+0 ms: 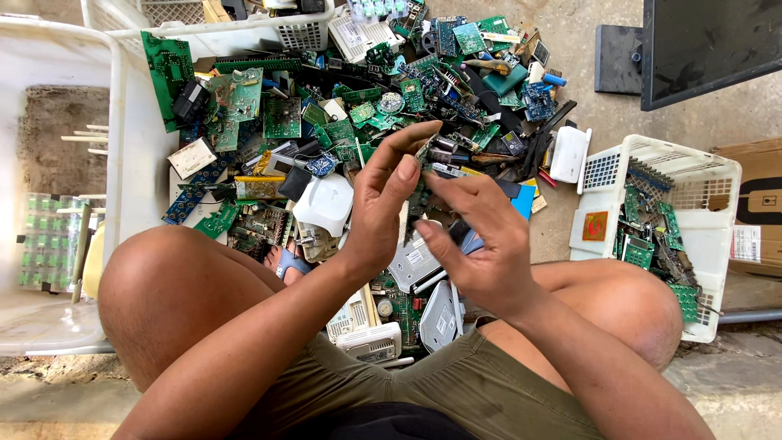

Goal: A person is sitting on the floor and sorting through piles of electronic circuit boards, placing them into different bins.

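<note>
Knees and our olive shorts sit closest, both forearms raised over the scrap pile; left hand pinches a small green board piece between thumb and fingertips, edge-on to us, so its long axis is hard to tell; right hand sits just beside and below, fingers curled, thumb near the piece's lower end, pinching nothing we can confirm; left hand is plainly nearer; white basket of boards stands well apart on the right; white crate on the left.
</note>
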